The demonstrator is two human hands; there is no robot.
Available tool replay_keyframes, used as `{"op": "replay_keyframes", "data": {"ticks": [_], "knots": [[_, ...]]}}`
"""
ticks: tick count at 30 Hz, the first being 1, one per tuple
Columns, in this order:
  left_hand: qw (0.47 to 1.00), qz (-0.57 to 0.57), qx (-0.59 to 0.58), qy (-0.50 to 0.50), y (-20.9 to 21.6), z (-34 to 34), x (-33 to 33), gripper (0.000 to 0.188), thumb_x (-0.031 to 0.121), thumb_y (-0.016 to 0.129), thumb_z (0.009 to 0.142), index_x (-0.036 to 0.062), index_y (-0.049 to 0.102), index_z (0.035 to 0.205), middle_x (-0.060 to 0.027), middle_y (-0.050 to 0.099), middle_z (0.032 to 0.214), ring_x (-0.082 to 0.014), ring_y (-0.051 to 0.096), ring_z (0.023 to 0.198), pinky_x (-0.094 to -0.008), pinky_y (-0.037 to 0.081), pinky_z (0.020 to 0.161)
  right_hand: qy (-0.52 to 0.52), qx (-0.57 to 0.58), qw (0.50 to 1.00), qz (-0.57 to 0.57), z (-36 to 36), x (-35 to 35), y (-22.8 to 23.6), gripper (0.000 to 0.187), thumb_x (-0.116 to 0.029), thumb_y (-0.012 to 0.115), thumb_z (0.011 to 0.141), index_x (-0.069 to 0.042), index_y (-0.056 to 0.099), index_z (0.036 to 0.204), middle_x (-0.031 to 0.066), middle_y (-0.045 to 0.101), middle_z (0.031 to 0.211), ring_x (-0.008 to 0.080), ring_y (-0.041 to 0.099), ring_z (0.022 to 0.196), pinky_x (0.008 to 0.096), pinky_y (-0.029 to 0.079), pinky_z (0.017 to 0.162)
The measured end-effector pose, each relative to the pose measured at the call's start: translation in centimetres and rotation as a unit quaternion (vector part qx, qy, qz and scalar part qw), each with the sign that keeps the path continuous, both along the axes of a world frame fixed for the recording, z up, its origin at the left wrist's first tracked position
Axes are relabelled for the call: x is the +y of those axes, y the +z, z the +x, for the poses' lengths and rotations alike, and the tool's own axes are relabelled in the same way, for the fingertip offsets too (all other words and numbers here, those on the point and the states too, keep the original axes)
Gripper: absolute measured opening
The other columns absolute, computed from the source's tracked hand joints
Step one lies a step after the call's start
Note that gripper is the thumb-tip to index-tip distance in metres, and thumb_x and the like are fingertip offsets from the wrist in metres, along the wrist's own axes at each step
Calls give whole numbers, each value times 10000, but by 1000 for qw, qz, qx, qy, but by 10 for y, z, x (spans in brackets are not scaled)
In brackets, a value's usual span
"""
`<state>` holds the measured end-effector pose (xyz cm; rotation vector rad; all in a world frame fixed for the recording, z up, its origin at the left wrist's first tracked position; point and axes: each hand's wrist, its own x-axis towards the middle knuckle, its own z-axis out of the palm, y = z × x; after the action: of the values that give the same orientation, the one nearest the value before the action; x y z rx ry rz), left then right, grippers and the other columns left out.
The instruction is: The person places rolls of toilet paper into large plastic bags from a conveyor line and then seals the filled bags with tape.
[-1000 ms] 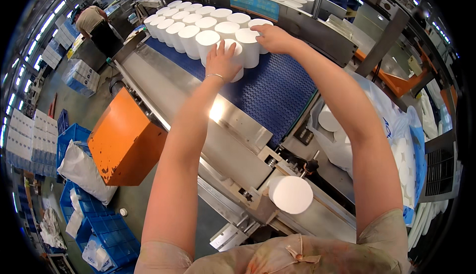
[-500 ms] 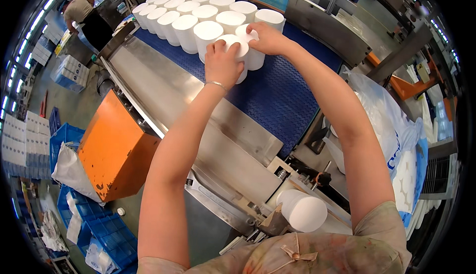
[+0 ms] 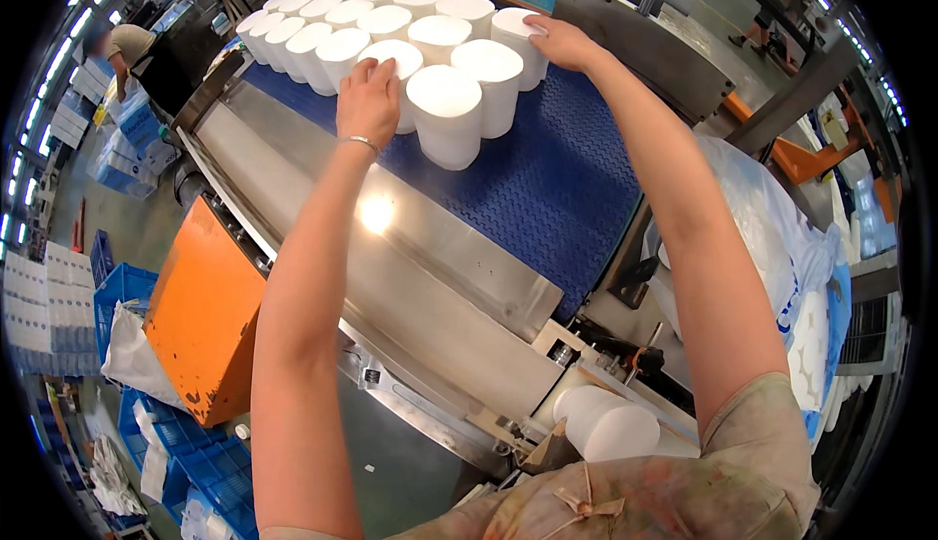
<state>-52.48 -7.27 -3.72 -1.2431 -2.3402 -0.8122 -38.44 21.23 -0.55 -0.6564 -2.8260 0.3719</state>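
centrally: white rolls (image 3: 386,20), a block of upright cylinders, ranked in close rows on a blue conveyor belt (image 3: 547,203), reaching from mid-view toward the upper left. front roll (image 3: 445,120): upright, nearest the wearer, standing between the hands.

left hand (image 3: 369,102), one: at the near left side of the block, fingers bent and slightly parted, tips at the top rim of a near-left roll (image 3: 393,51); thumb largely hidden; a thin bracelet (image 3: 362,141) at the wrist.

right hand (image 3: 567,44), one: at the far right corner, fingers partly curled, fingertips touching the top edge of a corner roll (image 3: 513,24); cannot tell how firmly they press.

loose roll (image 3: 625,432), one: tipped on its side, close before the wearer's torso, well apart from the block.

metal ledge (image 3: 430,315), one: pale, running alongside the belt, beneath the left forearm.

orange housing (image 3: 205,320), one: left of the ledge, chipped paint.

blue crates (image 3: 225,467): on the floor, lower left.

clear plastic bag (image 3: 747,213), one: right of the belt, beside the right forearm.

co-worker (image 3: 132,46), one: upper left, bending forward.
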Motion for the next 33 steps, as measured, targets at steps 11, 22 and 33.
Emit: {"op": "replay_keyframes", "data": {"ticks": [11, 22, 33], "knots": [[995, -35, -59, 71, 16, 15, -6, 357, 316, 538, 862, 160, 584, 1179, -127, 472, 1264, -354, 463, 1093, -427, 396, 921, -54, 2, 998, -46, -9, -52, 16, 522, -365, 500, 863, -151, 433, 1334, 177, 546, 1232, 350, 524, 1127, 399, 415, 953], [981, -48, 186, -25, -3, 71, 20, 502, 296, 652, 738, 109, 523, 1186, -176, 541, 1143, -346, 481, 1110, -447, 362, 959, 46, 13, 997, 62, 277, -103, 82, 448, -265, 574, 840, -62, 494, 1231, 199, 528, 1170, 359, 537, 1036, 411, 421, 916], [899, 127, 71, -413, 140, 389, 77, 346, 145, 649, 786, 49, 572, 1108, -133, 557, 1166, -307, 522, 1080, -378, 417, 931, -275, 121, 923, -242, 666, -151, 156, 214, -152, 477, 910, -22, 564, 1056, 57, 617, 978, 120, 575, 899, 247, 474, 777]]}}
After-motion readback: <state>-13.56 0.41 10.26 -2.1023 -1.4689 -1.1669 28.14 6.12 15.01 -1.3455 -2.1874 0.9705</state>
